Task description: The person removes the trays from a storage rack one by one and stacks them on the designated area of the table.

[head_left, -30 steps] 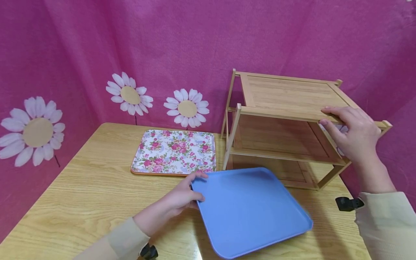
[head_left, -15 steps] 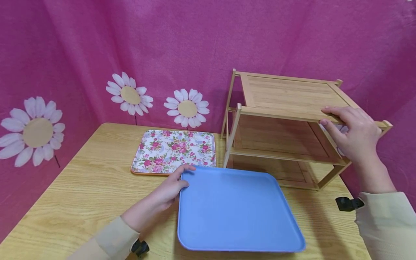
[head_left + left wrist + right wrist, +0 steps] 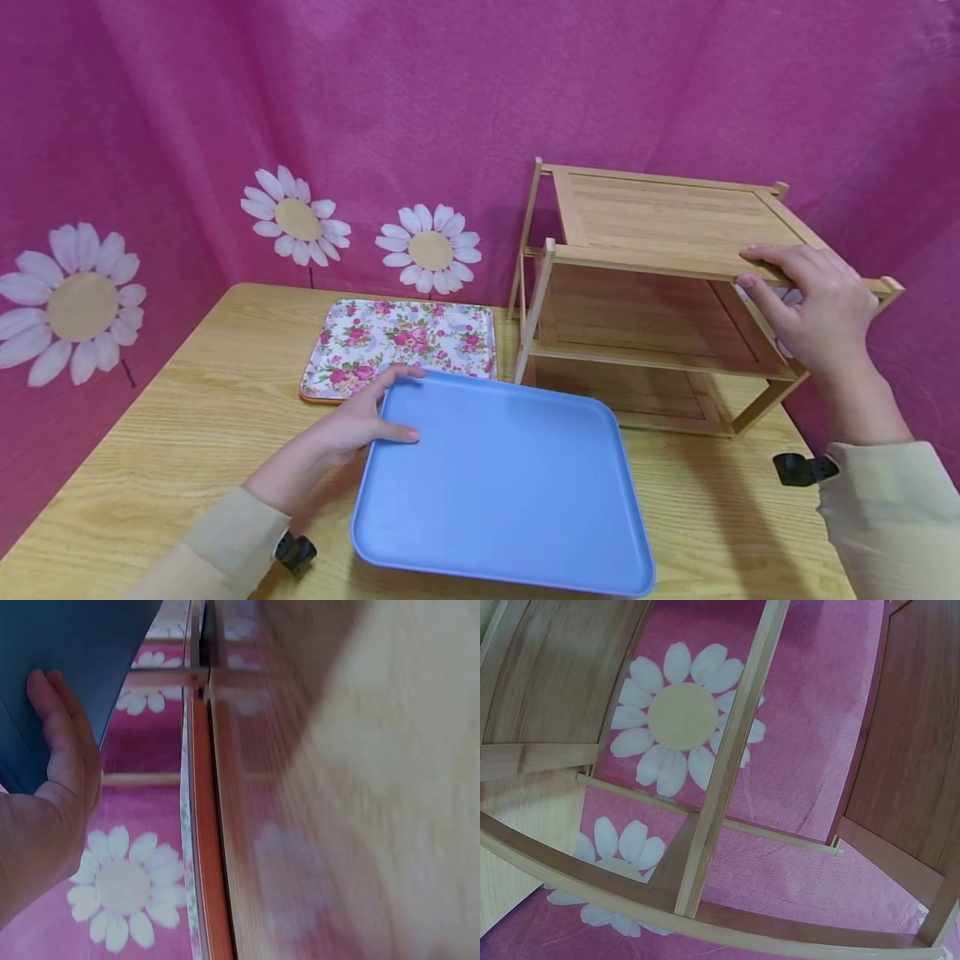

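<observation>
Fingers of our left hand [image 3: 352, 425] curl round the near-left corner of the blue tray [image 3: 502, 487], thumb on top and the rest underneath, so we grip it firmly. We see that tray out in front of us on the table [image 3: 187, 417], its left side lifted a little in our grasp, its far edge just in front of the floral tray [image 3: 405, 337] and near the foot of the rack [image 3: 660, 292]. From the left wrist we see our palm [image 3: 52, 787] pressed against the blue underside, with the floral tray's orange rim [image 3: 210, 862] close beside it.

Our right hand [image 3: 813, 304] rests on the rack's top shelf at its near-right corner, fingers laid over the edge and thumb below, holding the board. From the right wrist we see only the rack's slats [image 3: 727, 757] and the pink cloth with daisies [image 3: 682, 720] behind them.

A floral tray lies flat at the back of the table, left of the rack.
</observation>
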`<state>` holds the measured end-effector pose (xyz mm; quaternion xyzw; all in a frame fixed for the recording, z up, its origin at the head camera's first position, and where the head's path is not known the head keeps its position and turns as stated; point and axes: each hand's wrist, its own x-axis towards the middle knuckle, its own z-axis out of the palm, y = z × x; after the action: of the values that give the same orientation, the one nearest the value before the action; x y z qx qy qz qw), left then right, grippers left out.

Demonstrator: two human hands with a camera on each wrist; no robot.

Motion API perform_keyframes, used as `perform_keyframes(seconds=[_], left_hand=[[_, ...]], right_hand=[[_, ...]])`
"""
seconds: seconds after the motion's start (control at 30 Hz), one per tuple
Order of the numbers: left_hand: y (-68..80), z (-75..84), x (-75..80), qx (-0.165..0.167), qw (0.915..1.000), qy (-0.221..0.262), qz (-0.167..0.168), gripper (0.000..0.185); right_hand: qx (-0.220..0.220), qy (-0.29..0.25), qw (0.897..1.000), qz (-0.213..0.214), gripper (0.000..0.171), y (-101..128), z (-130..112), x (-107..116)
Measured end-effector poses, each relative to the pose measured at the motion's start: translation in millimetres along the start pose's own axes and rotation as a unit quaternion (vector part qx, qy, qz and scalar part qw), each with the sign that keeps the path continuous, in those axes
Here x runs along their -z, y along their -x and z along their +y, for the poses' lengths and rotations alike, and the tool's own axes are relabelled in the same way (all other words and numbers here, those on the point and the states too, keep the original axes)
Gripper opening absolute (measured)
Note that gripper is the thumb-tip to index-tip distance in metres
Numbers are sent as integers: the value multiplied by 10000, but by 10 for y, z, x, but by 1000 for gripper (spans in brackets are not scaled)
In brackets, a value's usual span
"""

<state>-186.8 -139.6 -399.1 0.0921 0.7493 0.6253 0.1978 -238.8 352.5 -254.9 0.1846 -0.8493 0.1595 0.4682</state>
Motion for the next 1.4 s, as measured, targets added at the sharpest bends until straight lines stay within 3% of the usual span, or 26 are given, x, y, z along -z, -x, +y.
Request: perform_keyframes(seconds=[0.33,0.8,1.13,1.4], left_hand=[[129,-35,337,-42,9995,-34,-303,79],[400,-45,915,-148,9989,-181,-407,82],[592,-39,1258,-404,9985,-338,-158,77],[540,25,1425,-292,9989,-356,130,74]], right_hand=[[11,-7,10000,-4,37,-6,-21,5],[24,-51,10000,-1,40,1,-9,-1],[14,-21,10000,9,39,-1,9,-1],[-5,-55,10000,6,38,4,14,-5]])
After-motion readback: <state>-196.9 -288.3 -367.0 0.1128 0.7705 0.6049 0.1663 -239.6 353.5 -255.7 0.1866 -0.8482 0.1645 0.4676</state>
